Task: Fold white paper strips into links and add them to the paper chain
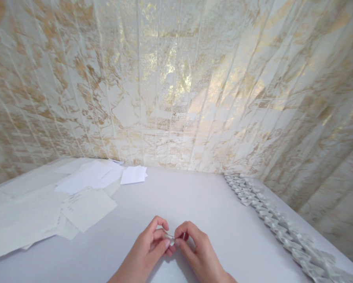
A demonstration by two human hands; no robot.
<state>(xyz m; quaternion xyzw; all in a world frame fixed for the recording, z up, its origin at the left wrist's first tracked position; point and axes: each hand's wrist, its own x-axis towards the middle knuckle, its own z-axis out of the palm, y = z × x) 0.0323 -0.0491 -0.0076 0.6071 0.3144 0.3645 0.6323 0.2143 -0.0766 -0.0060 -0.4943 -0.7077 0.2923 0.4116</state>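
Between my two hands, low in the middle of the head view, is a small folded piece of paper (171, 237). My left hand (153, 241) grips its left side between thumb and fingers, with the index finger curled above it. My right hand (195, 243) pinches the right end between thumb and index finger. Most of the paper is hidden by the fingers, so its exact shape cannot be made out. Both hands are just above the white table (182, 196).
On the left lie large sheets and smaller pieces of paper (88, 208). A small stack of white squares (133, 175) sits near the back edge. Rows of folded paper pieces (271, 216) run along the right side. Behind the table hangs a patterned curtain (170, 98).
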